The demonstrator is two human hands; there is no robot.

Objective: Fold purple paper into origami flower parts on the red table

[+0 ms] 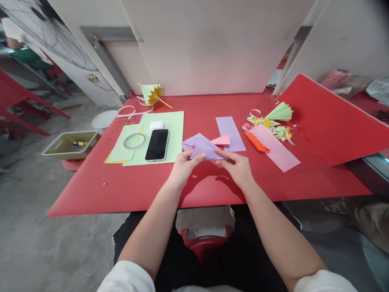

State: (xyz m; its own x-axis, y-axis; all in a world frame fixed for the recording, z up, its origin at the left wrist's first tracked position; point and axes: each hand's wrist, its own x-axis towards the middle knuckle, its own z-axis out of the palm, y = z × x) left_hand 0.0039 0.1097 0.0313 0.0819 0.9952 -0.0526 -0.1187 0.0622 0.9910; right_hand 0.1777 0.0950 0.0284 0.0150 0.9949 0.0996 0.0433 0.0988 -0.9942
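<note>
Between my two hands, just above the red table, is a folded sheet of purple paper [200, 145]. My left hand [186, 164] grips its left lower edge, thumb on top. On the right, my right hand [235, 164] pinches the other end between thumb and fingers. Behind the folded sheet lie a small folded pink paper piece [223, 140] and a flat purple paper strip [232, 132]. An orange utility knife [256, 142] rests to the right, partly against a pink paper strip [278, 150].
Left on the table [121, 194] are green paper sheets [176, 121], a tape roll [134, 140], a phone [157, 144] and a white case [157, 125]. A paper umbrella [151, 94] stands behind. Paper scraps [281, 132] and a leaning red board [334, 121] are right.
</note>
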